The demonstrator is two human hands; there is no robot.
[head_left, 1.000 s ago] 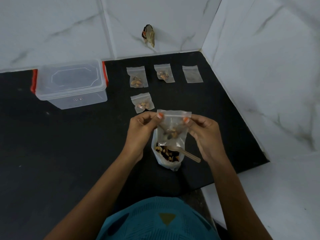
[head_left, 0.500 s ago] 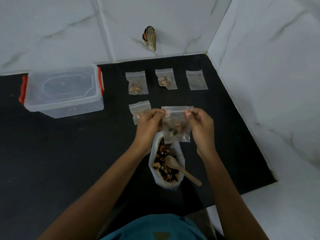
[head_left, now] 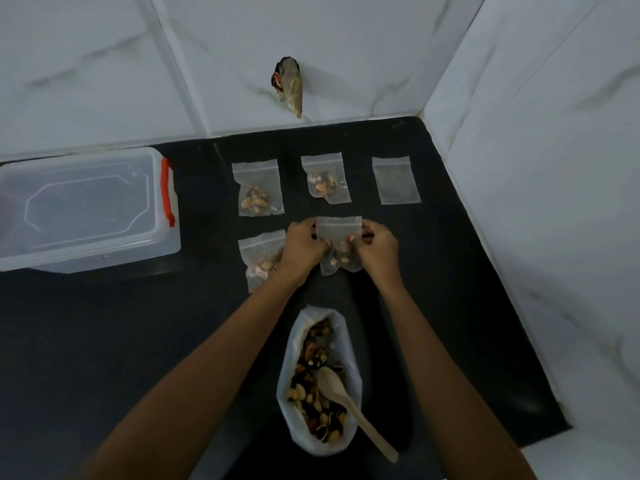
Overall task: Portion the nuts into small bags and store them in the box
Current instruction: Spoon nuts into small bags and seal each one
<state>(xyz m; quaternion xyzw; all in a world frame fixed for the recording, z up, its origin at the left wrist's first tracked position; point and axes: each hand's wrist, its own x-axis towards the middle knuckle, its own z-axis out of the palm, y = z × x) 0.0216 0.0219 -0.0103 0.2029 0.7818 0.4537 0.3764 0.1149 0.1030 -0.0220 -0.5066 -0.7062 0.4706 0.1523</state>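
Black surface (head_left: pixel 104 341) in a tiled corner. Clear box (head_left: pixel 86 209) at the left edge, lid on, red latch showing; contents cannot be told, storing judged not begun. Bulk nut bag (head_left: pixel 313 445) stands open near the front edge with the wooden spoon (head_left: pixel 349 407) resting in it, likely parked for the next scoop. Left hand (head_left: pixel 303 249) and right hand (head_left: pixel 375 245) mid-surface: fingers of both pinch the zip strip of a filled small bag (head_left: pixel 339 226), one at each end, judged sealing. Three filled bags (head_left: pixel 258 192) (head_left: pixel 325 178) (head_left: pixel 261 258) lie flat in rows toward the back edge. One empty bag (head_left: pixel 396 180) at back right awaits filling.
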